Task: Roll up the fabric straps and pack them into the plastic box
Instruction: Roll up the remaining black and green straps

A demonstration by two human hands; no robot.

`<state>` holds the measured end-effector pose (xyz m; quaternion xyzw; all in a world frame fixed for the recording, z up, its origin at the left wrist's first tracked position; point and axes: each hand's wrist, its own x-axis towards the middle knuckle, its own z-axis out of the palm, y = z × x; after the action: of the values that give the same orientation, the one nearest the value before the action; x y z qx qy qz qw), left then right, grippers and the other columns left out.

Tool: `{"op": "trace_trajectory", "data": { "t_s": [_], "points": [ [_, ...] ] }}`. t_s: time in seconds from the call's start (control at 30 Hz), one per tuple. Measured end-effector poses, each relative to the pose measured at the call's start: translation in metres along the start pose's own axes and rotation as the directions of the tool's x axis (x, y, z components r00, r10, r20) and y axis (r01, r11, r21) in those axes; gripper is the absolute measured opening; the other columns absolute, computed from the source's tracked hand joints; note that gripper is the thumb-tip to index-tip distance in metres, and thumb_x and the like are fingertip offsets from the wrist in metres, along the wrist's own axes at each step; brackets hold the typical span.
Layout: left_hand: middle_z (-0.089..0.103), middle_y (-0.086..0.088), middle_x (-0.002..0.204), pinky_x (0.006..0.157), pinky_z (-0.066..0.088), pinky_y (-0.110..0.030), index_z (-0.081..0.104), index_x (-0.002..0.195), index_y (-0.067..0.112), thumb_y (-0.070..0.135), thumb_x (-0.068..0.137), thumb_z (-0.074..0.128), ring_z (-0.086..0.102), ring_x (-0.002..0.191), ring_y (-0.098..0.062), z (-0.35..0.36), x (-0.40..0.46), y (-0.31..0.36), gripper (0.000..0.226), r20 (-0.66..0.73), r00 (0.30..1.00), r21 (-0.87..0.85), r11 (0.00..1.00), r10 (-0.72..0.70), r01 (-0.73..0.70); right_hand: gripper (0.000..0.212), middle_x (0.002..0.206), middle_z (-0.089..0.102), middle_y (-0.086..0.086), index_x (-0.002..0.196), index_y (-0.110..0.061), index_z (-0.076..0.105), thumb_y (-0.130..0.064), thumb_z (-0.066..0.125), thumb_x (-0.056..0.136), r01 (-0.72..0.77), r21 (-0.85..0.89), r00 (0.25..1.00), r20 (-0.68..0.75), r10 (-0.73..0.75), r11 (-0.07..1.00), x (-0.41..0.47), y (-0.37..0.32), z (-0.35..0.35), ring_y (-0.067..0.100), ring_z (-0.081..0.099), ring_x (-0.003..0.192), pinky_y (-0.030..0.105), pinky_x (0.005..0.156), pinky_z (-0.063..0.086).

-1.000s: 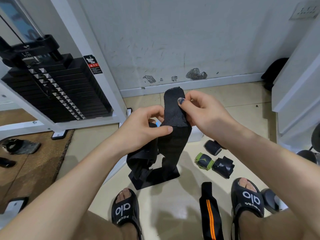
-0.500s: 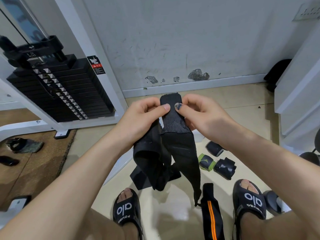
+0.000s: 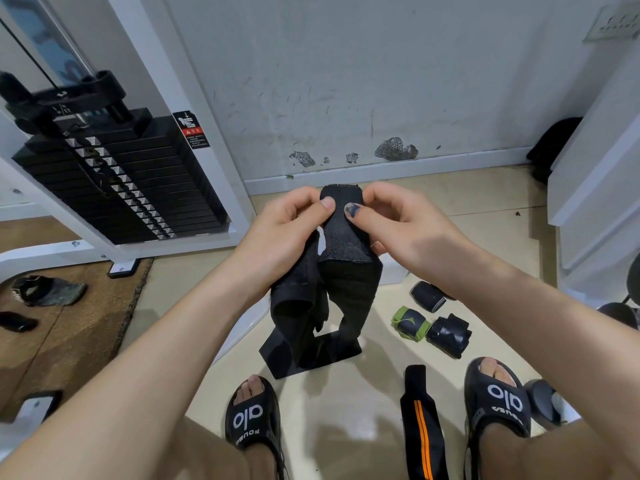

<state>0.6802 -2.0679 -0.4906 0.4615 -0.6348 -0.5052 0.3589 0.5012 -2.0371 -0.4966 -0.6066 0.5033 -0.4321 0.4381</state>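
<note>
From the head view, the left hand (image 3: 280, 230) and right hand (image 3: 401, 220) both pinch the top of a black strap (image 3: 343, 237) held above the floor, its ends hanging down, while the black slides (image 3: 498, 403) below read "olo" and "ROUBA".
</note>
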Motion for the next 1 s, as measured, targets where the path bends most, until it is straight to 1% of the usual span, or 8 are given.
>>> {"op": "trace_trajectory", "data": {
  "t_s": [0.17, 0.23, 0.3, 0.4, 0.5, 0.67, 0.87, 1.0],
  "points": [
    [0.067, 0.002, 0.083, 0.072, 0.047, -0.028, 0.068, 0.093, 0.018, 0.014, 0.097, 0.066, 0.059, 0.074, -0.012, -0.006, 0.002, -0.002, 0.006, -0.014, 0.993, -0.062, 0.992, -0.114, 0.113, 0.034, 0.074, 0.048, 0.009, 0.087, -0.006, 0.05, -0.038, 0.057, 0.095, -0.102, -0.033, 0.992, -0.077, 0.1, 0.994, 0.003, 0.0, -0.002, 0.021, 0.039, 0.067, 0.044, 0.065, 0.036],
    [0.068, 0.001, 0.085, 0.068, 0.048, -0.026, 0.068, 0.099, 0.017, 0.002, 0.09, 0.07, 0.059, 0.073, -0.013, -0.011, 0.003, -0.003, 0.017, -0.029, 0.983, -0.12, 0.977, -0.181, 0.176, 0.033, 0.073, 0.048, 0.008, 0.081, -0.009, 0.044, -0.034, 0.056, 0.1, -0.196, -0.003, 0.974, -0.114, 0.195, 0.981, 0.006, 0.003, -0.004, 0.02, 0.038, 0.065, 0.036, 0.066, 0.032],
    [0.069, -0.002, 0.093, 0.07, 0.05, -0.027, 0.068, 0.102, 0.017, -0.006, 0.087, 0.07, 0.062, 0.078, -0.015, -0.016, 0.004, -0.003, 0.027, -0.057, 0.976, -0.176, 0.964, -0.212, 0.199, 0.027, 0.077, 0.065, 0.014, 0.079, -0.018, 0.048, -0.032, 0.054, 0.102, -0.312, 0.023, 0.943, -0.112, 0.313, 0.95, 0.007, 0.004, -0.004, 0.018, 0.047, 0.066, 0.033, 0.067, 0.036],
    [0.07, -0.006, 0.103, 0.072, 0.052, -0.027, 0.069, 0.103, 0.018, -0.009, 0.087, 0.067, 0.064, 0.083, -0.014, -0.021, 0.003, -0.004, 0.031, -0.09, 0.975, -0.208, 0.961, -0.204, 0.182, 0.013, 0.111, 0.072, 0.028, 0.098, -0.016, 0.057, -0.025, 0.05, 0.105, -0.466, 0.111, 0.883, 0.005, 0.469, 0.878, 0.001, 0.001, -0.003, 0.022, 0.061, 0.069, 0.027, 0.063, 0.046],
    [0.07, -0.009, 0.113, 0.074, 0.049, -0.03, 0.068, 0.104, 0.02, -0.008, 0.088, 0.066, 0.064, 0.087, -0.014, -0.023, 0.001, -0.006, 0.032, -0.078, 0.98, -0.21, 0.964, -0.184, 0.164, 0.014, 0.096, 0.072, 0.022, 0.104, -0.011, 0.055, -0.016, 0.044, 0.109, -0.575, 0.258, 0.818, 0.162, 0.552, 0.776, -0.006, 0.006, -0.002, 0.016, 0.065, 0.053, 0.017, 0.045, 0.047],
    [0.064, -0.011, 0.125, 0.069, 0.051, -0.027, 0.066, 0.109, 0.022, -0.008, 0.086, 0.068, 0.065, 0.082, -0.012, -0.02, -0.007, -0.001, 0.038, 0.036, 0.991, -0.215, 0.967, -0.132, 0.137, 0.027, 0.118, 0.074, 0.015, 0.124, -0.008, 0.064, -0.019, 0.044, 0.109, -0.662, 0.365, 0.749, 0.279, 0.601, 0.654, -0.008, 0.013, 0.005, 0.028, 0.072, 0.106, 0.037, 0.092, 0.057],
    [0.052, -0.011, 0.132, 0.065, 0.054, -0.023, 0.057, 0.123, 0.03, -0.004, 0.062, 0.068, 0.063, 0.071, -0.01, -0.022, -0.013, 0.001, 0.07, 0.138, 0.973, -0.207, 0.956, -0.183, 0.21, 0.032, 0.123, 0.073, 0.018, 0.119, -0.008, 0.072, -0.027, 0.049, 0.106, -0.701, 0.453, 0.704, 0.315, 0.637, 0.551, -0.01, 0.011, 0.002, 0.032, 0.068, 0.117, 0.045, 0.107, 0.05],
    [0.043, -0.006, 0.134, 0.069, 0.052, -0.027, 0.042, 0.13, 0.043, -0.011, 0.062, 0.074, 0.059, 0.067, -0.012, -0.023, -0.018, -0.003, 0.093, 0.231, 0.944, -0.009, 0.969, -0.237, 0.246, 0.036, 0.105, 0.079, 0.008, 0.077, -0.011, 0.08, -0.025, 0.057, 0.102, -0.616, 0.58, 0.75, 0.223, 0.623, 0.533, -0.005, 0.012, -0.006, 0.026, 0.076, 0.091, 0.043, 0.097, 0.055]
  ]
}}
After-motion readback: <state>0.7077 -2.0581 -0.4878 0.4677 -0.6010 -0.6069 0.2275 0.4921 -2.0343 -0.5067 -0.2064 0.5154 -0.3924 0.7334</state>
